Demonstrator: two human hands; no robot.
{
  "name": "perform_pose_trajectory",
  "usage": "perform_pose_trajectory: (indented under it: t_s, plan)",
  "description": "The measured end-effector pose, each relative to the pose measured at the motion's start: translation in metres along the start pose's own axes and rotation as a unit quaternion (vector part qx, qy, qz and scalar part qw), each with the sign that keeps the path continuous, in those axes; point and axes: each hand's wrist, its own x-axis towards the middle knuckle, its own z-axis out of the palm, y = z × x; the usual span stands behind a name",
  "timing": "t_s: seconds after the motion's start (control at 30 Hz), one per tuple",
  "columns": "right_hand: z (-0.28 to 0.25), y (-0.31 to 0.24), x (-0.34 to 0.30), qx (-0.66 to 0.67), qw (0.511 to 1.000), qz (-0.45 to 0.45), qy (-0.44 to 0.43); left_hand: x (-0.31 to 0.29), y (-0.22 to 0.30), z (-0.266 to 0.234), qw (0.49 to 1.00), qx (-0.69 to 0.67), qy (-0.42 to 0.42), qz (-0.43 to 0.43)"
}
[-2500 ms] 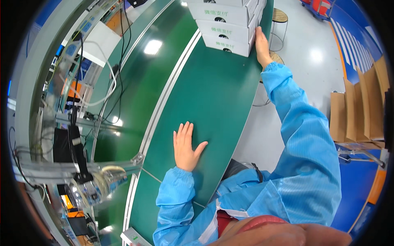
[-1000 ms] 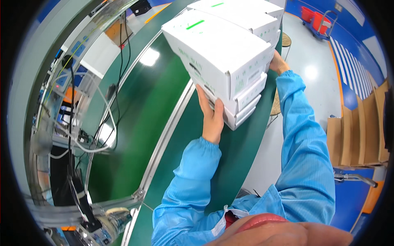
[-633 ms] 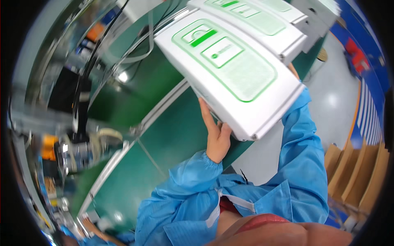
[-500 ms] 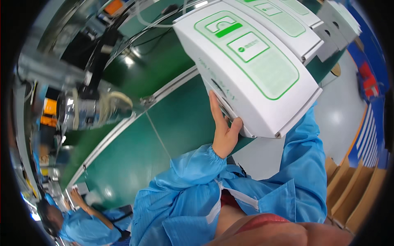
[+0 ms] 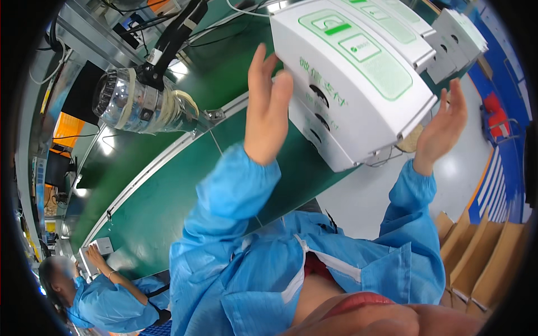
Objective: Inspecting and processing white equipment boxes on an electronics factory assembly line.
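White cardboard boxes with green print (image 5: 367, 59) are stacked on the green table, their oval hand holes facing me. My left hand (image 5: 266, 112) is raised at the stack's left side, fingers stretched and open. Whether its fingertips touch the cardboard I cannot tell. On the right, my right hand (image 5: 444, 124) is held in the air beside the stack, apart from it, with its fingers extended and nothing in it. Another similar stack stands right behind, partly hidden.
A clear plastic bottle wrapped in rubber bands (image 5: 134, 103) hangs on a black arm at the left. Grey-white boxes (image 5: 455, 47) stand at the far right. Brown cardboard dividers (image 5: 482, 263) are at lower right. A co-worker in blue (image 5: 115, 302) sits at lower left.
My left hand has let go of the top box and lifted. My right hand has come out from behind it. That box now sits farther back, squared on the boxes below.
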Motion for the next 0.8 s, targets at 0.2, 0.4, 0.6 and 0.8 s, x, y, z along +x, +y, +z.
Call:
perform_pose_trajectory:
  t_s: [0.2,0.4,0.6,0.8]
  plan:
    - [0.062,-0.079,-0.053,-0.140,0.949,-0.164,-0.229,-0.006,0.009,0.018,0.992,-0.122,-0.025,-0.018]
    - [0.098,-0.124,-0.142,-0.140,0.908,-0.278,-0.282,-0.054,0.050,-0.032,0.936,-0.311,-0.136,-0.098]
    - [0.080,-0.106,-0.235,0.043,0.904,0.007,-0.424,-0.136,0.031,-0.140,0.983,-0.119,-0.041,-0.135]
    - [0.145,-0.041,-0.229,0.004,0.837,0.185,-0.515,-0.134,0.008,-0.216,0.912,0.377,-0.154,-0.038]
